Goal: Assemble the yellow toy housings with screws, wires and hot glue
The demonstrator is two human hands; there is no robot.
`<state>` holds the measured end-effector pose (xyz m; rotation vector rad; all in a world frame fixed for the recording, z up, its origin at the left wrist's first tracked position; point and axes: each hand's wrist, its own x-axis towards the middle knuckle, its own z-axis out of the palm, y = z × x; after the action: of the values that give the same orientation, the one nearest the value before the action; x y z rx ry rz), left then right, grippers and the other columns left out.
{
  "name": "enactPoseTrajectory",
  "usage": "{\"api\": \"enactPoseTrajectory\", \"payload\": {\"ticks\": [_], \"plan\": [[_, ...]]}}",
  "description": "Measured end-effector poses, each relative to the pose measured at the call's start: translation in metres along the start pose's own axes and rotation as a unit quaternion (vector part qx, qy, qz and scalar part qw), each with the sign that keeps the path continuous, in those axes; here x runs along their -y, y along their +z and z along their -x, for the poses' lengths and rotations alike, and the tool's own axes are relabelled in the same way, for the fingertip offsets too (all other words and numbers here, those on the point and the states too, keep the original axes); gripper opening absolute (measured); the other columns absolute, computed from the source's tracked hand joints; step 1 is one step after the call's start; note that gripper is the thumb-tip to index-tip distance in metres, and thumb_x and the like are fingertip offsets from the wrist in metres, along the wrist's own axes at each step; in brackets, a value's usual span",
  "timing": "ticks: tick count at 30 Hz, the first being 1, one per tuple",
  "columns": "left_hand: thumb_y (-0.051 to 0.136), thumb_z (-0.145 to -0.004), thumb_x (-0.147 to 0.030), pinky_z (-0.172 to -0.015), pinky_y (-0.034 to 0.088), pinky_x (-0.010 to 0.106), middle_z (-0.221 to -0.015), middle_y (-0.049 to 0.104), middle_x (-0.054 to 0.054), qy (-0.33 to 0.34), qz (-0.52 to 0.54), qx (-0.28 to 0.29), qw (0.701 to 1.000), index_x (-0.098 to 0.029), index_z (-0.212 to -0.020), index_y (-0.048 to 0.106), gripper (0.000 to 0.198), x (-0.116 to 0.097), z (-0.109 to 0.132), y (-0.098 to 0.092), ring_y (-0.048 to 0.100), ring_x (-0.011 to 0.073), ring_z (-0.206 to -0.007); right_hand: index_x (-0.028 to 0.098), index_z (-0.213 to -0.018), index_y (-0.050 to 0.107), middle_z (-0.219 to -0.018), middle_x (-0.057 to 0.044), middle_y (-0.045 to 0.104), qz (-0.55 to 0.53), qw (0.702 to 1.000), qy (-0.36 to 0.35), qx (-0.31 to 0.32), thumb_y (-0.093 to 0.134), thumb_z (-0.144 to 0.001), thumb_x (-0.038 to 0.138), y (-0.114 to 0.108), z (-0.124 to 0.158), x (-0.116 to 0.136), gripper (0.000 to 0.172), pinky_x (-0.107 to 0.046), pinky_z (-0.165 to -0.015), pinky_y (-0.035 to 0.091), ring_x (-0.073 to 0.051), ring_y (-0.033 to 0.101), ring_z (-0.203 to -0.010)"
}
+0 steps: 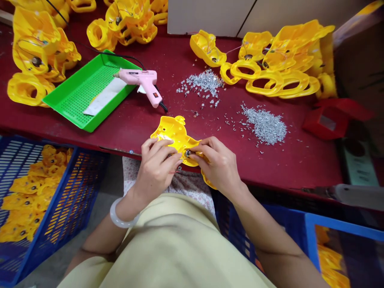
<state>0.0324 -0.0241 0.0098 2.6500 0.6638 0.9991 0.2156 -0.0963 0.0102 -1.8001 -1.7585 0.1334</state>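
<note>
A yellow plastic toy shell half (177, 130) lies at the table's front edge, its hollow inside facing up. My left hand (157, 164) is closed on its near left side, the fingers bent over the rim. With thumb and forefinger, my right hand (217, 162) pinches at a small dark round part (188, 153) seated in the shell's right end. A thin reddish wire shows below my left fingertips. Part of a yellow ring-shaped handle sticks out under my right hand.
A pink glue gun (145, 82) rests on the edge of a green tray (90, 126). Two piles of small metal parts, washer-like pieces (205, 82) and screws (267, 126), lie beyond my hands. Stacked yellow shells (294, 50) stand behind. Blue crates (64, 188) flank me; a red box (327, 120) sits right.
</note>
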Motion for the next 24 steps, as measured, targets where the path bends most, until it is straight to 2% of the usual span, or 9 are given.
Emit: {"api": "enactPoseTrajectory", "payload": {"ticks": [3, 6, 12, 18, 24], "plan": [[0.059, -0.090, -0.015, -0.094, 0.043, 0.042, -0.091, 0.071, 0.004, 0.007, 0.023, -0.021, 0.999, -0.019, -0.100, 0.065, 0.012, 0.005, 0.002, 0.002, 0.064, 0.0207, -0.099, 0.019, -0.091, 0.069, -0.087, -0.006, 0.063, 0.008, 1.000, 0.007, 0.001, 0.057, -0.090, 0.027, 0.001, -0.001, 0.003, 0.014, -0.027, -0.062, 0.044, -0.014, 0.058, -0.074], [0.058, -0.091, -0.013, -0.088, 0.046, 0.038, -0.091, 0.071, 0.005, 0.020, 0.034, -0.019, 0.999, -0.017, -0.100, 0.065, 0.013, 0.007, 0.002, 0.002, 0.064, 0.0176, -0.090, 0.019, -0.090, 0.068, -0.087, -0.007, 0.064, 0.035, 0.999, 0.004, 0.001, 0.055, -0.090, 0.029, 0.003, -0.001, 0.005, 0.016, -0.028, -0.062, 0.043, -0.016, 0.059, -0.078], [0.056, -0.090, -0.009, -0.087, 0.043, 0.037, -0.094, 0.070, 0.005, 0.017, 0.055, 0.014, 0.998, -0.016, -0.100, 0.065, 0.015, 0.010, 0.005, 0.002, 0.064, 0.0176, -0.094, 0.019, -0.087, 0.067, -0.087, -0.006, 0.064, 0.071, 0.997, -0.005, -0.014, 0.056, -0.090, 0.030, 0.007, -0.001, 0.006, 0.015, -0.029, -0.062, 0.043, -0.017, 0.060, -0.080], [0.053, -0.092, -0.010, -0.086, 0.042, 0.036, -0.092, 0.070, 0.005, 0.019, 0.065, 0.011, 0.998, -0.017, -0.098, 0.065, 0.016, 0.011, 0.007, 0.002, 0.063, 0.0170, -0.092, 0.019, -0.083, 0.066, -0.086, -0.006, 0.066, 0.090, 0.996, -0.019, 0.009, 0.057, -0.090, 0.029, 0.006, -0.004, 0.006, 0.015, -0.028, -0.061, 0.042, -0.016, 0.060, -0.078], [0.056, -0.090, -0.010, -0.087, 0.042, 0.037, -0.092, 0.069, 0.005, 0.019, 0.067, 0.008, 0.998, -0.015, -0.098, 0.065, 0.013, 0.013, 0.008, 0.004, 0.062, 0.0177, -0.092, 0.018, -0.080, 0.067, -0.081, -0.005, 0.067, 0.132, 0.989, -0.065, 0.030, 0.056, -0.090, 0.023, 0.003, -0.008, 0.009, 0.016, -0.029, -0.058, 0.040, -0.015, 0.057, -0.074]]}}
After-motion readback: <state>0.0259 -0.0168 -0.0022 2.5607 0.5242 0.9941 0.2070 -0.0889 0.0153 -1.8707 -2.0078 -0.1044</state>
